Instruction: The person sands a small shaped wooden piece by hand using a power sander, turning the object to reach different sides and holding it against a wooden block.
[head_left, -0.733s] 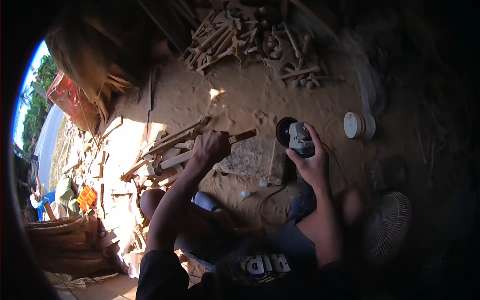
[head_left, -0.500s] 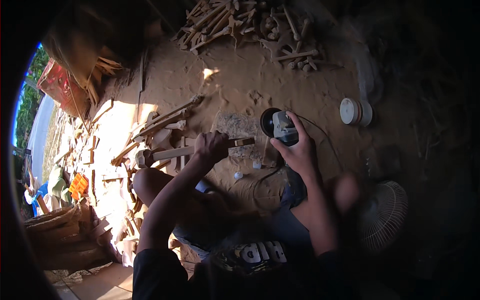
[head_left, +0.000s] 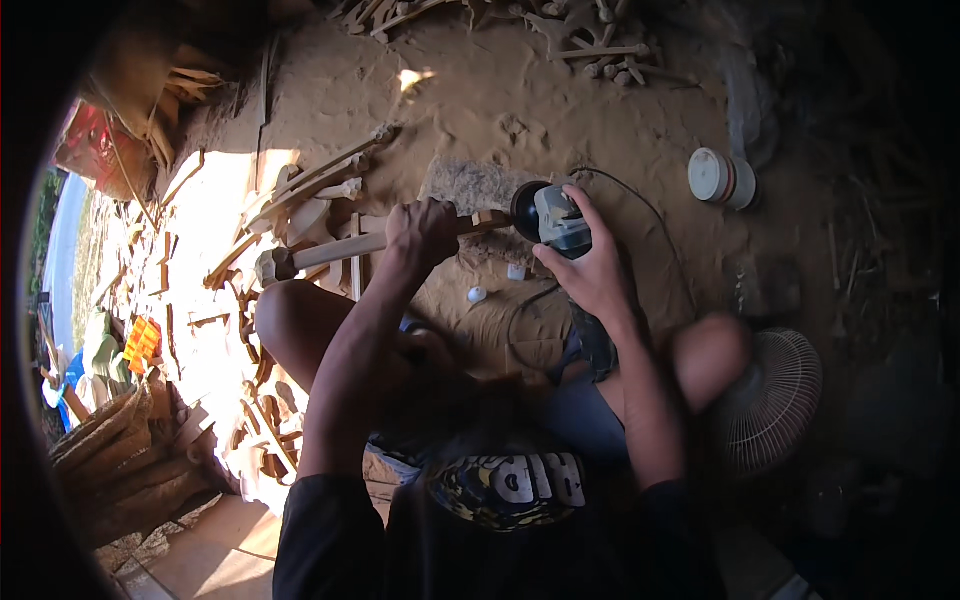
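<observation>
My left hand is closed round a long carved wooden stick, which has a knobbed end toward the left and a notched tip on the right. In my right hand is an angle grinder, gripped with thumb and fingers round its body. The grinder's dark round disc meets or nearly meets the stick's right tip; whether they touch I cannot tell. Just beyond lies a worn, dusty block on the ground. Two small white pieces rest nearer to my crossed legs.
Carved wooden sticks lie in a heap on the left, with more piled at the far side. A white tub is on its side at the right. A fan's wire guard stands by my right knee. A cable loops past the grinder.
The gap between the stick's tip and the grinder's disc has closed. The whole view has shifted, so the ground things sit higher in it. Both hands keep their holds.
</observation>
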